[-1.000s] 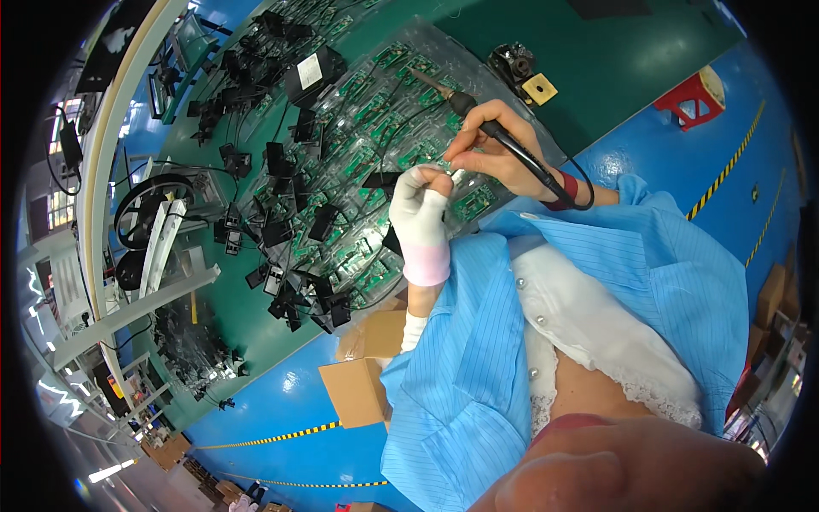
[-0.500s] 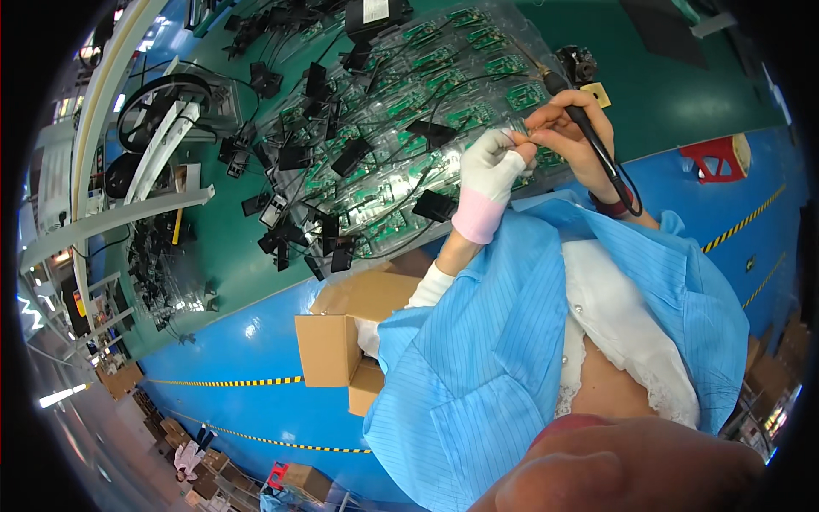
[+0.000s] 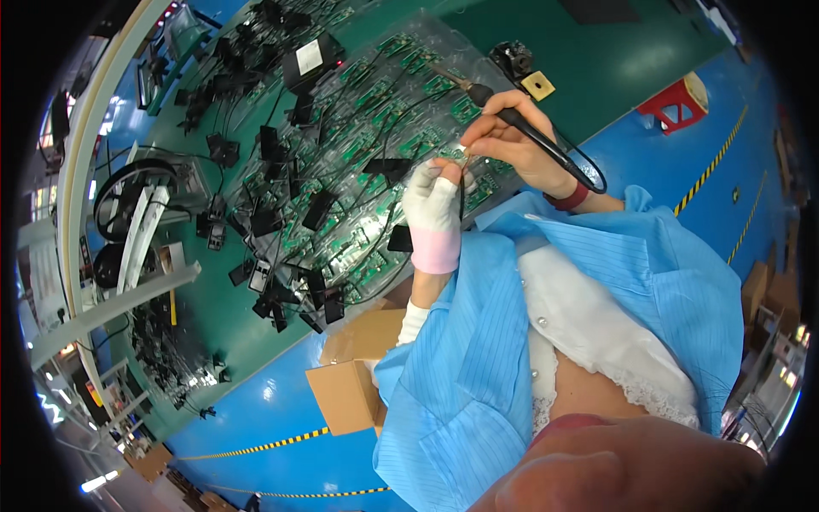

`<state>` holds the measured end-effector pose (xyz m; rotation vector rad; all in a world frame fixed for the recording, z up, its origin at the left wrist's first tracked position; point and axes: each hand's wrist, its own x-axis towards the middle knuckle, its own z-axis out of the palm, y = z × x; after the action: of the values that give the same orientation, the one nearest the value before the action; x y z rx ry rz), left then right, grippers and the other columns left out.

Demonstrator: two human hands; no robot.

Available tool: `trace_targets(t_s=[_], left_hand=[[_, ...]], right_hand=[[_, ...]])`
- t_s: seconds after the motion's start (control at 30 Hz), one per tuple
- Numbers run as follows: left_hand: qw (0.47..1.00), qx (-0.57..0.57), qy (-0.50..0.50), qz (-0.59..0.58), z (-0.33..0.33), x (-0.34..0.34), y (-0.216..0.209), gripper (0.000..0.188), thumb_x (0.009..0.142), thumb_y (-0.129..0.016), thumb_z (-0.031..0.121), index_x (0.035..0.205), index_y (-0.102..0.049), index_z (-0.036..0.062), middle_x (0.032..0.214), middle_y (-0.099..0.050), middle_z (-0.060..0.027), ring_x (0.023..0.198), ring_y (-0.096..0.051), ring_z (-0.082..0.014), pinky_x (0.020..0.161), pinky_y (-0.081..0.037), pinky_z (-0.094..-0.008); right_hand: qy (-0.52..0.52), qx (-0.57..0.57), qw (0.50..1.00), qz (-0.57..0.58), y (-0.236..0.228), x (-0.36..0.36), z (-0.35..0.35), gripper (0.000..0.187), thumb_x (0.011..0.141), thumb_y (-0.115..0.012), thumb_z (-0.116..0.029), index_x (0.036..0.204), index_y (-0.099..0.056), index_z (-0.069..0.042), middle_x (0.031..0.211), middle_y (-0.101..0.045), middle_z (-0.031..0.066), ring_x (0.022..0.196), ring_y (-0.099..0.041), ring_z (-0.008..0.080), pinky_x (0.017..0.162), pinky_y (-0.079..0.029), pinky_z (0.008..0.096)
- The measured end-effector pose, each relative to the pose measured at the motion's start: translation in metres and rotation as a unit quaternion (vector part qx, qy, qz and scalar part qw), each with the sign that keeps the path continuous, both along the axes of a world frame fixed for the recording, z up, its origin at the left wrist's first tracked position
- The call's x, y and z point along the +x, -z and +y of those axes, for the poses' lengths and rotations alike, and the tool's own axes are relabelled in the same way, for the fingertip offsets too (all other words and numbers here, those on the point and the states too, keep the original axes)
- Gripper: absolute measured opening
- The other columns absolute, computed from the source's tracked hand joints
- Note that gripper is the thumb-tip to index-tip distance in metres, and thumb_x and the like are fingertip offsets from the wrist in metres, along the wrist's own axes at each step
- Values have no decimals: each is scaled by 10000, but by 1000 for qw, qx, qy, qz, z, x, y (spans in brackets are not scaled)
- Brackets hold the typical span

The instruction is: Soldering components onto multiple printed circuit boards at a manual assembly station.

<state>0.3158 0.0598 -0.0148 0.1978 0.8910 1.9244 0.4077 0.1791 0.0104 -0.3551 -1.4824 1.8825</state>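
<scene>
We are pinching a cable (image 3: 462, 203) in our curled left hand (image 3: 432, 200), gripping a slanted soldering iron (image 3: 550, 151) in our right hand (image 3: 522, 162) alongside.

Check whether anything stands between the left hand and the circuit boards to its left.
Partly: a flat black piece lies over some circuit boards just left of the left hand; another sits beside its wrist.
</scene>
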Motion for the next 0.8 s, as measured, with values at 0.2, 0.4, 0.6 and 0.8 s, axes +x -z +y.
trace_targets(t_s=[0.2,0.4,0.6,0.8], left_hand=[[999,-23,34,6,-1,-2,-6,74,862,-577,40,899,-598,-21,827,-614,-83,713,-541,-129,687,-434,-209],[991,-41,116,60,-2,-12,-5,94,848,-589,34,917,-605,-29,791,-612,-78,701,-539,-129,670,-427,-205],[976,-82,113,168,-6,-11,-11,117,836,-602,41,925,-605,-35,782,-610,-67,683,-529,-116,649,-420,-202],[969,-115,47,213,-8,-2,-16,113,835,-608,55,901,-600,-35,786,-610,-61,676,-520,-103,645,-420,-199]], right_hand=[[-3,29,1000,6,0,3,1,394,739,-632,131,1026,-429,-46,884,-635,168,770,-625,198,697,-530,265],[-27,50,998,26,4,6,3,388,744,-628,128,1029,-430,-45,876,-637,167,784,-630,205,718,-530,269],[-15,125,991,41,2,7,0,378,747,-638,106,1031,-444,-50,869,-638,149,782,-627,190,726,-516,273],[14,102,995,16,3,6,-9,361,752,-668,52,1030,-463,-51,837,-640,103,761,-611,146,705,-489,251]])
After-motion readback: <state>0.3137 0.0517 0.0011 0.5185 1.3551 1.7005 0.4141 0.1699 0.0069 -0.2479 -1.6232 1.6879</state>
